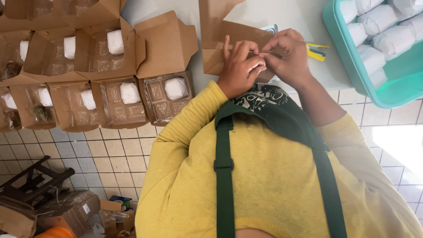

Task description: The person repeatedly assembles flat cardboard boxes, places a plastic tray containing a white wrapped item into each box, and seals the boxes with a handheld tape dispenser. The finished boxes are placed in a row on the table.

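While flat brown cardboard box (229, 42) lies beneath, left hand (238, 70), right hand (288, 55) grips pinched on its fold.

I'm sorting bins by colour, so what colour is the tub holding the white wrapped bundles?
The tub is teal, seen best in the head view, at the upper right.

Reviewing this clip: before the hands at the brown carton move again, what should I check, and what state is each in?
1. Both hands on the work: ok. The left hand and right hand meet fingertip to fingertip over the brown carton.
2. What the fingers pinch: cannot tell, too small.
3. Carton on the counter: ok.
4. Yellow stapler close by: ok, beside the right hand.
5. Teal tub holding white wrapped bundles: ok.
6. Open boxes each with a white bundle: ok where visible.
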